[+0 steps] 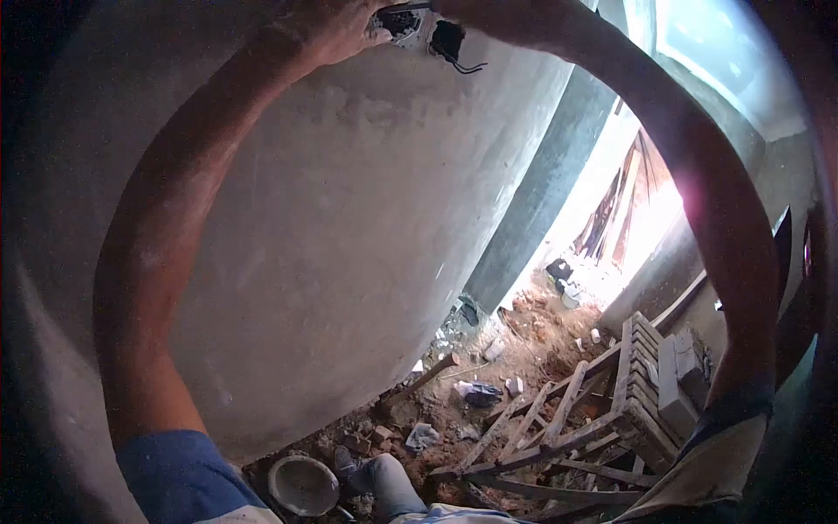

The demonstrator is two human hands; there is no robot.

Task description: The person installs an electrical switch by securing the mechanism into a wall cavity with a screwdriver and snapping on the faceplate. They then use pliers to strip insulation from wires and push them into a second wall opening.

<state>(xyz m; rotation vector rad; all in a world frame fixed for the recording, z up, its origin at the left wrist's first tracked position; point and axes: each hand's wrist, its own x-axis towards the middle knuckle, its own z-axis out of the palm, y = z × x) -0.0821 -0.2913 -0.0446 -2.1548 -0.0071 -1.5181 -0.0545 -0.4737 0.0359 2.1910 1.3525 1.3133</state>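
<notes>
Both my arms reach up to the plastered wall [332, 227]. At the top edge, my left hand [362, 33] is beside an opening with a box [400, 24] set in it; a fingertip touches the rim, and the other fingers are cut off or hidden. A dark bar-like thing [408, 7] runs across the top of the box. My right hand is out of the frame above, with only the wrist and forearm showing. Right of the box is a second dark hole [448, 40] with black wires [470, 68] hanging out.
A wooden ladder-like frame [563, 410] and a pale block [676, 384] stand at the lower right. A round pan [303, 486] lies near my leg [393, 485]. Rubble and plastic scraps [478, 394] litter the dirt floor towards a bright doorway.
</notes>
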